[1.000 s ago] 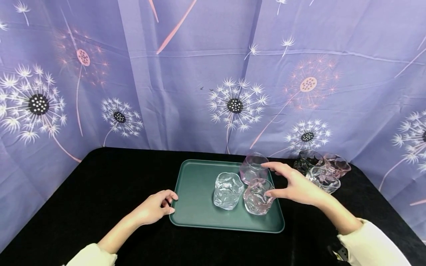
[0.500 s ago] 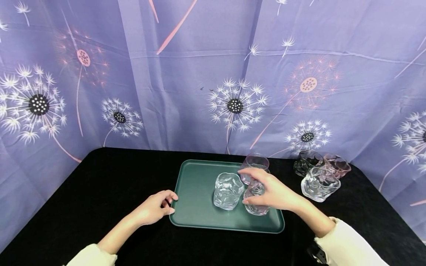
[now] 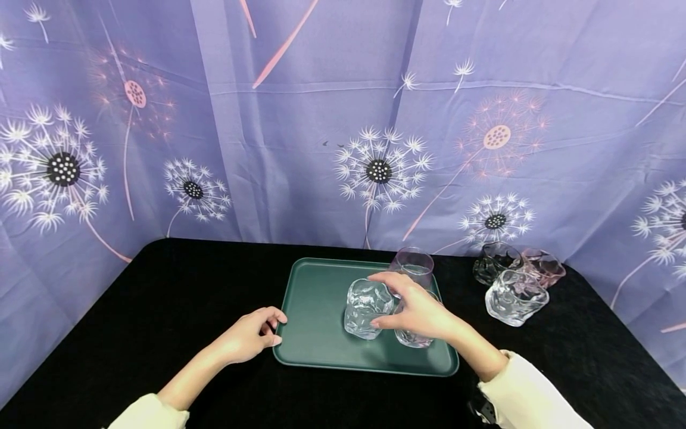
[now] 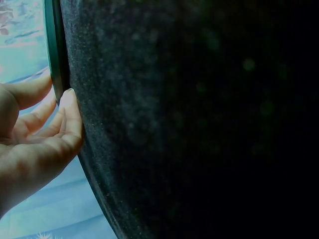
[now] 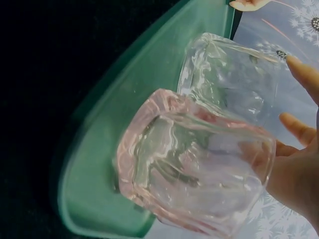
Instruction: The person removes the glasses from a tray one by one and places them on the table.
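Observation:
My left hand (image 3: 249,336) holds the left rim of a dark green tray (image 3: 313,298); in the left wrist view its thumb and fingers lie on either side of the tray's edge (image 4: 51,35). Over the tray, my right hand (image 3: 415,307) reaches left with thumb and fingers spread near the rim of a clear wavy glass (image 3: 360,319). In the right wrist view, fingertips (image 5: 289,119) stand just off that glass. A pinkish glass (image 5: 194,174) stands under the right hand, partly hidden in the head view. Behind it is a purple-tinted glass (image 3: 420,262).
Three more glasses cluster at the back right of the black table: a dark grey one (image 3: 488,268), a pink one (image 3: 552,271) and a clear one (image 3: 511,304). A purple dandelion-print curtain (image 3: 300,179) hangs behind and along the sides.
My right hand has moved left, from beside the pinkish and purple glasses to the clear glass. The left hand, the tray and the glasses have stayed in place.

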Tool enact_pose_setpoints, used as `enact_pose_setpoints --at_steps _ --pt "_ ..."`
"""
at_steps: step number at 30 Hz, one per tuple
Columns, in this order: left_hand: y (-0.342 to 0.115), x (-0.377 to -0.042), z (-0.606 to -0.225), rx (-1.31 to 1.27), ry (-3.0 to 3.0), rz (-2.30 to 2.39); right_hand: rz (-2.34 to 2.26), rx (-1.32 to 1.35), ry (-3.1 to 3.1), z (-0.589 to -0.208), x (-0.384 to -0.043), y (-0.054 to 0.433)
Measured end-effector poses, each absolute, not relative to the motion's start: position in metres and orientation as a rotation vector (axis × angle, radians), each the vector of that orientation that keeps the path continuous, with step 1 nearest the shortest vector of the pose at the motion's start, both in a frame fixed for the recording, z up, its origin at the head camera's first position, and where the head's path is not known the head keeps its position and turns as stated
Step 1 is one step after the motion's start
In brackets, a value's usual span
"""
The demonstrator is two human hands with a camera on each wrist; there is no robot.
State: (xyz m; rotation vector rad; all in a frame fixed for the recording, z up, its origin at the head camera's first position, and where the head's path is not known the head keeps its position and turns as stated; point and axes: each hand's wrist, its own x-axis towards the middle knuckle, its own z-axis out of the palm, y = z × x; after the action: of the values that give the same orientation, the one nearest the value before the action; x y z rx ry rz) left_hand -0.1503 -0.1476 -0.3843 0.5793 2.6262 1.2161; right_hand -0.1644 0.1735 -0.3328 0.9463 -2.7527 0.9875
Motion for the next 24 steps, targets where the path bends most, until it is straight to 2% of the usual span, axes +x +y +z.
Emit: enact_pose_setpoints --at_steps 24 --pt "-0.148 -0.15 -0.385 0.585 2.615 1.231 1.039 0.862 -2.81 -0.34 -0.171 0.155"
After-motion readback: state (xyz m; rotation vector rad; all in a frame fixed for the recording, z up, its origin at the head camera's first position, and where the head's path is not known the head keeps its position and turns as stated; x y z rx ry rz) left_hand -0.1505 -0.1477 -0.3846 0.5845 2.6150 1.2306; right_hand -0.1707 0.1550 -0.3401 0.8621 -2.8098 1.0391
